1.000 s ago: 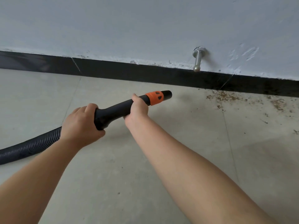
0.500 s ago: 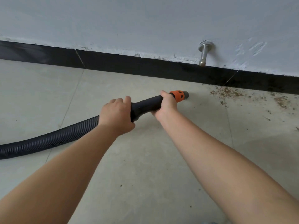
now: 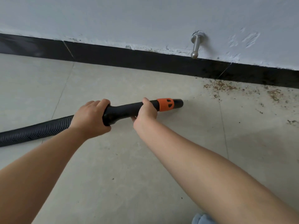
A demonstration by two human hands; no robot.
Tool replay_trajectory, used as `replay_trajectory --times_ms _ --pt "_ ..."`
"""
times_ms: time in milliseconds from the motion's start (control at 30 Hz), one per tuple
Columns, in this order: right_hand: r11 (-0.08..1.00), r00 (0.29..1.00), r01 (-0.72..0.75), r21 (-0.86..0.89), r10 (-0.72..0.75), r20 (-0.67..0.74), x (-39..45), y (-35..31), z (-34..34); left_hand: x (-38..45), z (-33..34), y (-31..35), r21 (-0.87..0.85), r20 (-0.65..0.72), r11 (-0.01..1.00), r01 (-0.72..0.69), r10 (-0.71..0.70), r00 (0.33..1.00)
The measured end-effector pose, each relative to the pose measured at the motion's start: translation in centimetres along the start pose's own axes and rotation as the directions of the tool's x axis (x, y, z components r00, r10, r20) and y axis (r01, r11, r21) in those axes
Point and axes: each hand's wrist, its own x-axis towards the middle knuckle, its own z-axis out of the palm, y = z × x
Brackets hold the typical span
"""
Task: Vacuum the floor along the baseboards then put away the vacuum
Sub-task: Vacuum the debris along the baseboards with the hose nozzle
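Both hands hold the vacuum's black wand [image 3: 127, 109], which lies nearly level with its long axis running left to right across the tiled floor [image 3: 113, 81]. The left hand [image 3: 90, 118] is wrapped around the thick rear end where the ribbed hose [image 3: 35, 131] joins and trails off to the left; the right hand [image 3: 145, 113] grips the narrower shaft just behind the orange collar [image 3: 165, 104]. The open nozzle tip [image 3: 178, 103] points right and sits low over the floor, though whether it touches the tile is hard to tell from this angle. What the next move turns on is the brown debris [image 3: 220, 86]: it lies to the right of the tip and farther off, scattered along the foot of the black baseboard [image 3: 145, 60], with more crumbs [image 3: 275, 94] strung out farther right. The tip is still apart from it, with bare tile between. The right hand is the nearer one to the dirt, so it would likely steer the tip right and away toward the wall while the left feeds hose. A metal door stop [image 3: 196, 46] juts from the wall above the baseboard, just left of the nearest patch, and could snag a lifted wand.
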Motion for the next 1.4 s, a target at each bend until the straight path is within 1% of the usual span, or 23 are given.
replay_trajectory --times_ms 67,133,200,267,400,533,600,633,700,767,800,867,900,933,1033,1133,1167,1233,1300,1400 --pt "1.0 1.0 -0.018 0.004 0.018 0.025 -0.1 0.5 -0.5 -0.4 0.0 -0.2 0.009 0.021 1.0 0.007 -0.008 1.0" --pt "1.0 1.0 -0.001 -0.002 0.001 0.024 0.1 -0.4 -1.0 -0.6 0.2 0.9 0.062 0.005 0.998 -0.009 0.009 1.0" --pt "0.999 0.999 0.039 -0.014 -0.039 -0.018 0.6 -1.9 -1.8 -0.3 0.5 3.0 0.167 0.015 0.985 -0.052 0.05 0.999" --pt "0.996 0.995 0.084 -0.019 -0.085 -0.06 1.1 -3.4 -2.6 0.6 0.8 5.4 0.216 0.025 0.972 -0.088 0.085 0.996" --pt "0.989 0.976 0.145 0.022 -0.139 -0.17 2.4 -6.0 -4.5 3.0 1.5 9.3 0.177 0.053 0.976 -0.124 0.117 0.992" --pt "0.984 0.961 0.177 0.015 -0.17 -0.219 2.6 -8.4 -5.8 4.3 2.4 12.1 0.124 0.037 0.981 -0.152 0.148 0.988" --pt "0.982 0.957 0.188 0.016 -0.179 -0.227 2.2 -8.9 -5.8 4.3 2.8 12.2 0.085 0.021 0.986 -0.147 0.146 0.989" --pt "0.98 0.958 0.197 0.023 -0.187 -0.218 1.8 -8.9 -5.5 4.2 2.8 11.7 0.057 0.001 0.989 -0.139 0.139 0.99" --pt "0.976 0.963 0.219 0.007 -0.216 -0.16 0.8 -8.7 -3.9 4.1 2.4 9.7 -0.008 -0.083 0.994 -0.111 0.11 0.99" --pt "0.983 0.978 0.184 -0.013 -0.184 -0.099 -0.1 -7.7 -2.0 3.7 1.9 7.1 -0.071 -0.168 0.996 -0.049 0.037 0.985" --pt "0.987 0.984 0.158 -0.022 -0.159 -0.076 -0.5 -7.0 -1.1 3.5 1.6 5.8 -0.079 -0.188 0.997 -0.018 0.003 0.982" --pt "0.993 0.993 0.106 -0.046 -0.109 -0.054 -1.0 -5.2 0.4 2.7 1.2 3.5 -0.032 -0.218 0.999 0.008 -0.014 0.976" --pt "0.995 0.995 0.082 -0.048 -0.084 -0.045 -1.1 -4.0 1.0 2.2 1.3 2.5 0.03 -0.231 1.0 -0.009 0.016 0.973" --pt "0.997 0.998 0.059 -0.044 -0.061 -0.03 -1.1 -2.9 1.5 1.5 1.4 1.3 0.085 -0.276 0.996 -0.025 0.048 0.96" --pt "0.999 0.999 -0.025 -0.043 0.027 0.03 -1.6 0.5 3.2 -0.8 1.5 -2.0 0.182 -0.424 0.983 -0.012 0.089 0.901" --pt "0.996 0.992 -0.072 -0.048 0.077 0.102 -3.0 3.4 4.9 -3.0 1.2 -5.5 0.193 -0.511 0.981 0.008 0.093 0.854" --pt "0.995 0.99 -0.076 -0.062 0.083 0.118 -3.5 4.4 5.4 -3.7 0.9 -6.7 0.174 -0.521 0.985 0.019 0.075 0.85" --pt "0.992 0.984 -0.094 -0.087 0.106 0.14 -4.6 6.3 6.2 -5.3 0.3 -8.8 0.133 -0.505 0.99 0.045 0.028 0.863" --pt "0.987 0.974 -0.142 -0.08 0.154 0.166 -5.8 8.0 6.6 -6.8 -0.3 -10.4 0.125 -0.457 0.991 0.054 0.009 0.889" --pt "0.98 0.964 -0.192 -0.046 0.197 0.181 -6.4 9.7 6.4 -8.0 -0.8 -11.7 0.131 -0.36 0.991 0.025 0.024 0.933"
